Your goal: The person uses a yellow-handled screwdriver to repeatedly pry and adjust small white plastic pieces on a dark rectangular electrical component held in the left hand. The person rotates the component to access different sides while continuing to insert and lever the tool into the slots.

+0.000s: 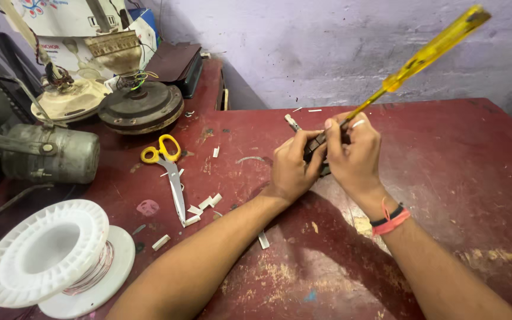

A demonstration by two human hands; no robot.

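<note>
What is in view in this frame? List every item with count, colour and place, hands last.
screwdriver: one, clear yellow handle, held tilted up over the table middle
small dark part: one, gripped between both hands; kind unclear
scissors: one pair, yellow handles, lying left of the hands
white scraps: several, white, scattered around the scissors
wire spool: one, white with thin coppery wire, near left corner
fan motors: two, one dark and one cream, back left
grey motor: one, far left
table: one, worn dark red
wristbands: black and orange, right wrist
left hand: holding the part
right hand: holding the screwdriver
</note>
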